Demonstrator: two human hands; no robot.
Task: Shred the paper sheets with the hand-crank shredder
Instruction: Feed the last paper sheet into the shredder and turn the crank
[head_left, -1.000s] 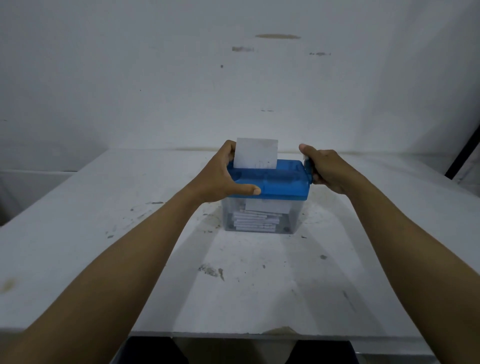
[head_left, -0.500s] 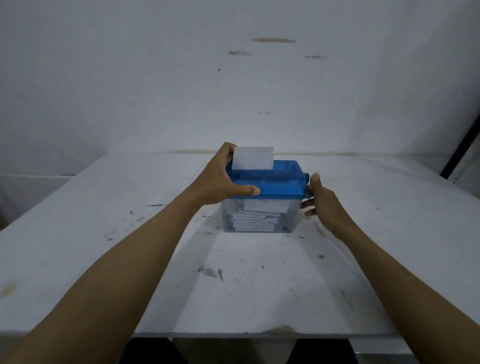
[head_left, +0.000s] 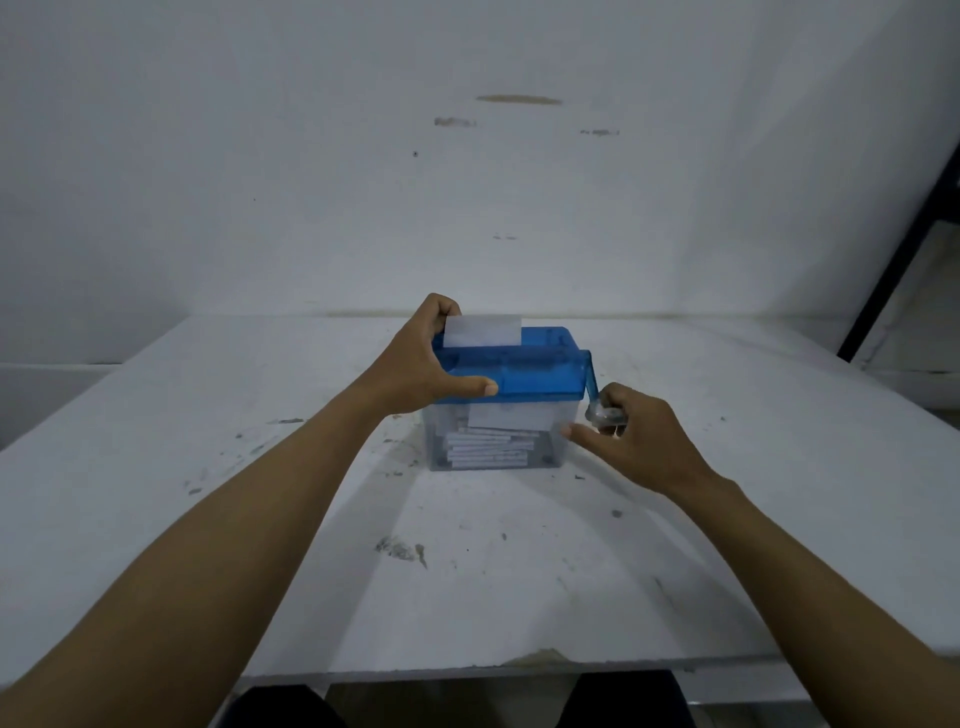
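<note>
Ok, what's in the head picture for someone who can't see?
A person's left hand holds a blue-topped shredder on a table while the right hand grips its crank knob. A paper sheet sticks up from the slot; strips lie in the clear bin.

The left hand (head_left: 421, 364) hides its fingertips behind the white paper sheet (head_left: 483, 331) and the translucent blue plastic shredder lid (head_left: 540, 374). The right hand (head_left: 639, 441) covers most of the clear crank knob (head_left: 602, 414). Both forearms (head_left: 218, 561) run off the near edge; paper strips (head_left: 488, 447) in the clear plastic bin (head_left: 553, 449) blur together.
</note>
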